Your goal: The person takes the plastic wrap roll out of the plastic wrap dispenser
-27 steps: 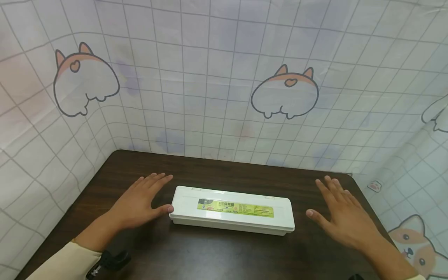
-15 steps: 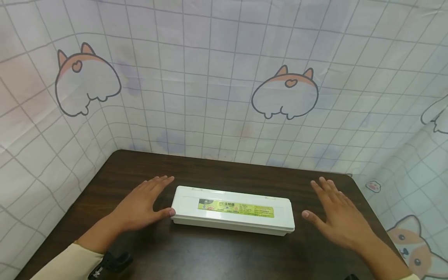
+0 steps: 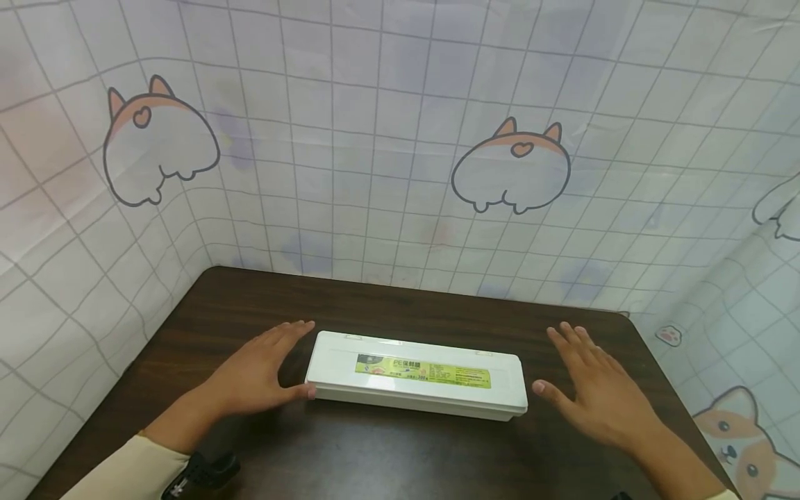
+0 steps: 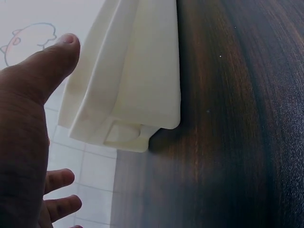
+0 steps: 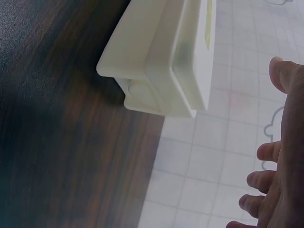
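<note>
A long white plastic wrap box (image 3: 375, 391) with a closed lid lies on the dark table, a yellow-green label (image 3: 425, 371) on its top. My left hand (image 3: 250, 375) is beside its left end, fingers extended, the thumb tip at the box's front left corner in the head view; whether it touches I cannot tell. Off the right end, my right hand (image 3: 603, 396) hovers apart from the box with its fingers spread. In the left wrist view the box's end (image 4: 128, 128) shows near the thumb. The right wrist view has the other end (image 5: 156, 90), with a gap to the hand.
The dark wood-grain table (image 3: 387, 458) has rounded far corners. A white gridded cloth (image 3: 387, 139) with cartoon corgis hangs behind it and along both sides. A black strap device (image 3: 203, 472) sits on the left wrist.
Both hands have drifted inward toward the box's ends, the right one moving left and the left one slightly right. The box has stayed where it was.
</note>
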`<action>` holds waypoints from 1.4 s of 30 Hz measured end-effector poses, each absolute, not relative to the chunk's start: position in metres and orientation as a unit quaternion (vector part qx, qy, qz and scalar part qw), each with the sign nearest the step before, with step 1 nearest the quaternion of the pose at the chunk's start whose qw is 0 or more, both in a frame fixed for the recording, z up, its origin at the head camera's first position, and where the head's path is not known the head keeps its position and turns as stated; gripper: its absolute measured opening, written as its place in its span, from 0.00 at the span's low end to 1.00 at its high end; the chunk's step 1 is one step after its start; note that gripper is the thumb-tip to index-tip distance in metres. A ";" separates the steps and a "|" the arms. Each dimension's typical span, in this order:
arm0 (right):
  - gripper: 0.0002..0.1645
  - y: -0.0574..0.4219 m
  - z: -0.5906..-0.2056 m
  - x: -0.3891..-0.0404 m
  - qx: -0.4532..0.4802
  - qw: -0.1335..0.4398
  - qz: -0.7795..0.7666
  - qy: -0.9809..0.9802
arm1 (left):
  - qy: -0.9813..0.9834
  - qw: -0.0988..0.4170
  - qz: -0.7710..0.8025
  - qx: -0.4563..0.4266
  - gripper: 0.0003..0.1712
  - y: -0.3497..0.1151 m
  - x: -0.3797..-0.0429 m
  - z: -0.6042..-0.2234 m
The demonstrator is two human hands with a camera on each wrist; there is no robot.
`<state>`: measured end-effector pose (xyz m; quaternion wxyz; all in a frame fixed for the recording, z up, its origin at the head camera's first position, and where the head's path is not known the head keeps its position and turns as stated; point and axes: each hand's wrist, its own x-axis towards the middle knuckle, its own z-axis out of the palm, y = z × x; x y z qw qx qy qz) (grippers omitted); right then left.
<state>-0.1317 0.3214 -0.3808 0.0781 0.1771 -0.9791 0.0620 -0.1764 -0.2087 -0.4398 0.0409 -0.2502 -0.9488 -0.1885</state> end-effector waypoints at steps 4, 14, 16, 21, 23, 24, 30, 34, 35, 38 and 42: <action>0.54 0.320 -0.383 -0.132 0.178 0.077 0.062 -0.979 | -0.944 0.038 -0.204 -0.257 0.66 -0.207 -0.178 -0.444; 0.54 0.316 -0.387 -0.134 0.177 0.072 0.069 -0.979 | -0.938 0.013 -0.240 -0.248 0.68 -0.203 -0.180 -0.453; 0.54 0.315 -0.388 -0.134 0.179 0.073 0.069 -0.979 | -0.937 0.005 -0.248 -0.245 0.68 -0.201 -0.180 -0.454; 0.54 0.313 -0.391 -0.136 0.186 0.079 0.072 -0.977 | -0.933 -0.011 -0.265 -0.242 0.70 -0.198 -0.181 -0.459; 0.54 0.312 -0.393 -0.137 0.189 0.080 0.074 -0.976 | -0.933 -0.013 -0.267 -0.241 0.71 -0.197 -0.182 -0.461; 0.54 0.311 -0.393 -0.138 0.190 0.079 0.076 -0.976 | -0.933 -0.015 -0.267 -0.241 0.71 -0.197 -0.182 -0.461; 0.53 0.306 -0.397 -0.140 0.197 0.088 0.085 -0.973 | -0.931 -0.027 -0.275 -0.238 0.72 -0.194 -0.183 -0.462; 0.53 0.303 -0.397 -0.140 0.199 0.088 0.083 -0.972 | -0.930 -0.034 -0.284 -0.232 0.72 -0.193 -0.183 -0.463; 0.53 0.303 -0.396 -0.140 0.199 0.087 0.083 -0.973 | -0.930 -0.035 -0.285 -0.231 0.72 -0.193 -0.184 -0.464; 0.52 0.301 -0.396 -0.141 0.203 0.087 0.083 -0.972 | -0.930 -0.033 -0.284 -0.229 0.72 -0.192 -0.185 -0.465; 0.52 0.298 -0.396 -0.142 0.210 0.093 0.087 -0.969 | -0.930 -0.033 -0.286 -0.228 0.72 -0.191 -0.186 -0.467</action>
